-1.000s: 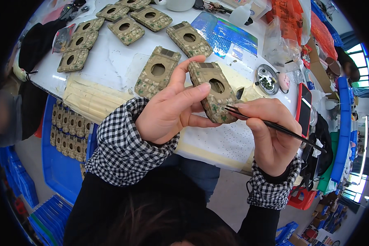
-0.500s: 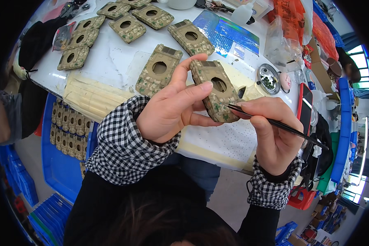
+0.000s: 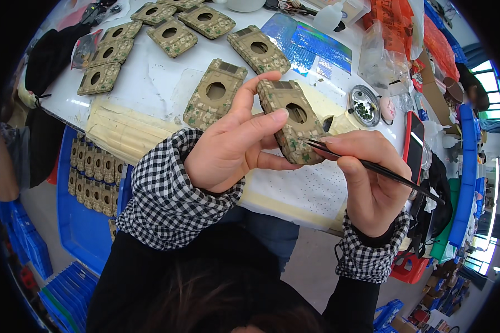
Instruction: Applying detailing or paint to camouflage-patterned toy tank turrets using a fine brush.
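Head view: a camouflage-patterned plate [image 3: 292, 122] with a round hole is held above the near edge of a white table [image 3: 150, 89], pinched by the left hand [image 3: 236, 147] with thumb along its underside and fingers over its top end. Black tweezers [image 3: 372, 166] are gripped in the right hand [image 3: 369, 177], whose fingers are closed around them; the tips are pressed to the plate's lower right edge. Little free room is left between the two hands, while open floor is seen below the table edge.

A second plate [image 3: 214, 94] of the same kind is laid flat just behind the left hand, and more plates [image 3: 172, 33] are spread across the far left of the table. A cream perforated mat [image 3: 300, 191] is spread under the hands. A small round metal dish [image 3: 364, 105] is set to the right, near a red-cased phone [image 3: 414, 144]. A shiny blue rectangular sheet [image 3: 311, 41] is laid at the far side, beside clear plastic bags [image 3: 383, 55]. Below the table's left edge, a blue crate [image 3: 83, 222] is seen with further plates stacked on edge in rows
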The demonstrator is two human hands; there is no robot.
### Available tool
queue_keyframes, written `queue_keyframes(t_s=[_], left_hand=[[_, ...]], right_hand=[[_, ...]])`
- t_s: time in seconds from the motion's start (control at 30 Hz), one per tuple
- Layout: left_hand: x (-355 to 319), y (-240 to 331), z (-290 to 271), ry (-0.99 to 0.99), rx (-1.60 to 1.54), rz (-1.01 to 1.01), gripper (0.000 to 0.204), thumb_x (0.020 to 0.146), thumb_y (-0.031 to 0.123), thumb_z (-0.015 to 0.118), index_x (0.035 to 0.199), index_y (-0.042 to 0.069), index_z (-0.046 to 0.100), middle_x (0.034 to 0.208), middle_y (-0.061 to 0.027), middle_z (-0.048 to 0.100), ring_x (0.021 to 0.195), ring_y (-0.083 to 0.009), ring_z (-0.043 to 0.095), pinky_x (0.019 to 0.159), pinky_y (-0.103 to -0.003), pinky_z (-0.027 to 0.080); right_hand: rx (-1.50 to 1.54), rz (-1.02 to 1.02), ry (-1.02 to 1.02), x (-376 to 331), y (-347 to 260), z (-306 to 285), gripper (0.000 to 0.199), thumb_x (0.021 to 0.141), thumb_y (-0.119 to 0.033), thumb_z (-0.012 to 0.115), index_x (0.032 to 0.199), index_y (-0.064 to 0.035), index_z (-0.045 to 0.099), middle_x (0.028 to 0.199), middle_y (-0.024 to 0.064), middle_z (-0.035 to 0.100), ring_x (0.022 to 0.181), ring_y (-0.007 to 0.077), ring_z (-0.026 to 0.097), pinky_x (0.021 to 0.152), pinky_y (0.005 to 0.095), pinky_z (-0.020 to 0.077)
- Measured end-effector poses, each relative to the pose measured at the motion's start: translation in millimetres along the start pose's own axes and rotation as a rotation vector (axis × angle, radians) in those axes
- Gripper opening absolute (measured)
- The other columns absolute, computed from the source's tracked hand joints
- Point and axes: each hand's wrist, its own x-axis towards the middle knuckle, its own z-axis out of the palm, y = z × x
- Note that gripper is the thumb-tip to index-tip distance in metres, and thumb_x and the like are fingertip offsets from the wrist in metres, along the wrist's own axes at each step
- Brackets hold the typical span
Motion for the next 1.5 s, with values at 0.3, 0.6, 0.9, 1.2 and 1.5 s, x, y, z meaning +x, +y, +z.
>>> queue_keyframes(t_s=[0.3,0.6,0.9,1.2,1.5], left_hand=[[0,-1,-2,0.014,-0.031,0.002,0.062,0.094,0.014,0.045,0.142,0.015,0.008,0.131,-0.0154,0.042,0.112,-0.0266,0.055,0.085,-0.041,0.054],[0,-3,-7,0.022,0.015,-0.028,0.074,0.083,0.003,0.046,0.143,0.015,0.004,0.133,-0.0259,0.040,0.121,-0.0347,0.048,0.090,-0.046,0.050],[1,-6,-10,0.045,0.030,-0.024,0.075,0.081,0.001,0.047,0.142,0.015,0.006,0.133,-0.0265,0.040,0.122,-0.0348,0.047,0.091,-0.045,0.050],[1,-5,-10,0.074,0.084,-0.049,0.078,0.077,-0.001,0.047,0.141,0.015,0.007,0.132,-0.0249,0.042,0.120,-0.0331,0.049,0.089,-0.044,0.051],[0,-6,-10,0.076,0.087,-0.037,0.078,0.077,0.001,0.048,0.141,0.015,0.007,0.132,-0.0241,0.042,0.121,-0.0328,0.048,0.091,-0.045,0.049]], right_hand=[[-0.001,-0.007,0.006,-1,1,-2,0.014,0.079,-0.001,0.068,0.092,0.0030,0.065,0.089,0.0132,0.067,0.079,0.0221,0.063,0.072,0.0296,0.0488],[-0.015,-0.038,-0.010,-5,-1,0,0.018,0.077,-0.004,0.071,0.092,0.0029,0.065,0.090,0.0129,0.068,0.082,0.0238,0.064,0.074,0.0312,0.0498],[-0.003,-0.076,-0.041,-5,2,4,0.020,0.075,-0.003,0.072,0.093,0.0030,0.065,0.089,0.0131,0.068,0.082,0.0254,0.065,0.074,0.0314,0.0506],[-0.046,-0.092,-0.060,-5,1,5,0.020,0.074,-0.004,0.073,0.092,0.0022,0.066,0.088,0.0122,0.067,0.083,0.0264,0.065,0.075,0.0323,0.0511],[-0.047,-0.086,-0.070,-4,1,6,0.021,0.074,-0.005,0.073,0.092,0.0018,0.065,0.088,0.0120,0.067,0.083,0.0264,0.066,0.075,0.0321,0.0512]])
